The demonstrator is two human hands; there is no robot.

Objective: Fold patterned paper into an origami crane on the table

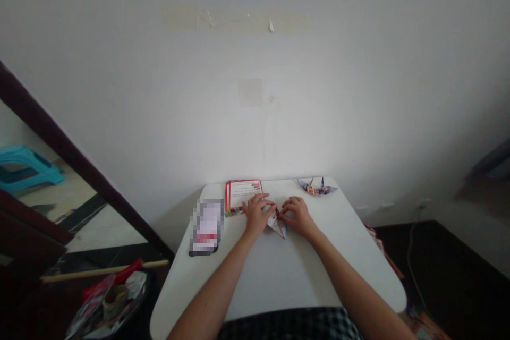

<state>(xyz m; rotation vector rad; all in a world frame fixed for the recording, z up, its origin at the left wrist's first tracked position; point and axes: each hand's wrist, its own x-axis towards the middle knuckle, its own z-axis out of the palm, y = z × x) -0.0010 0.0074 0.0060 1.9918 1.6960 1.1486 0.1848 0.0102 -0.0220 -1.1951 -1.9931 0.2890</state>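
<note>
Between my two hands is a folded piece of printed paper [278, 226], its pointed end directed toward me. My left hand [258, 212] grips its left side with thumb and fingers, the fingers reaching over the lower right of a stack of printed cards [245, 191]. On the paper's right edge, my right hand [297, 215] pinches with thumb and fingertips. Part of the paper is hidden beneath the fingers. Farther back on the right lies a folded paper crane [316, 188] in colourful printed paper.
The white table [279, 287] stands against a wall [223, 133]. A phone [207, 226] with a blurred screen lies at its left. Left of the table are a full rubbish bin [115, 303] and a mirror showing a blue stool [30, 167].
</note>
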